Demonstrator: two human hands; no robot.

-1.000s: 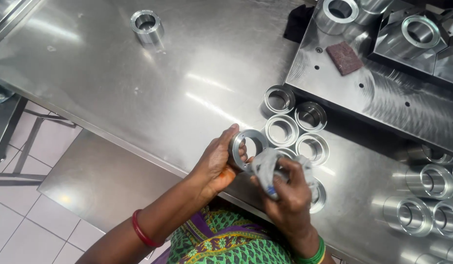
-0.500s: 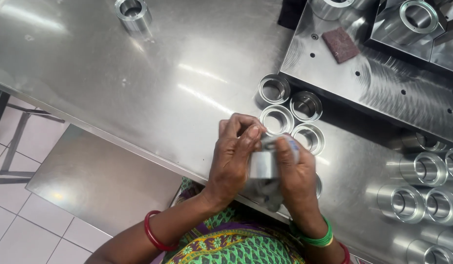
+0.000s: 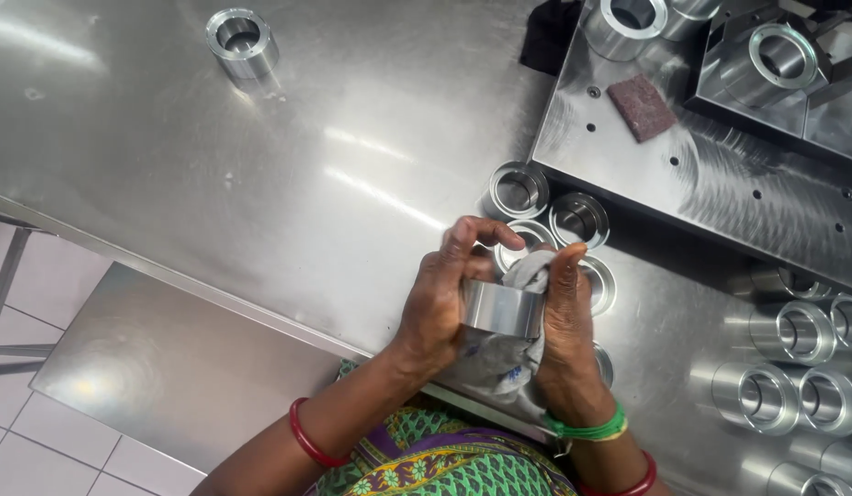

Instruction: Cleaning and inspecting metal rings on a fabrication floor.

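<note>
My left hand and my right hand hold one shiny metal ring between them, edge-on to the camera, above the near edge of the steel table. A grey cloth is pressed against the ring under my right hand and hangs down below it. Just beyond my fingers stand several similar metal rings in a tight cluster on the table.
A lone metal ring stands at the far left of the table. A raised steel plate at the right carries a maroon abrasive pad and larger machined parts. Several metal cylinders lie at the right edge.
The ring was held face-up in my left hand; both hands have closed around it and turned it edge-on, with the cloth now wrapped against it.
</note>
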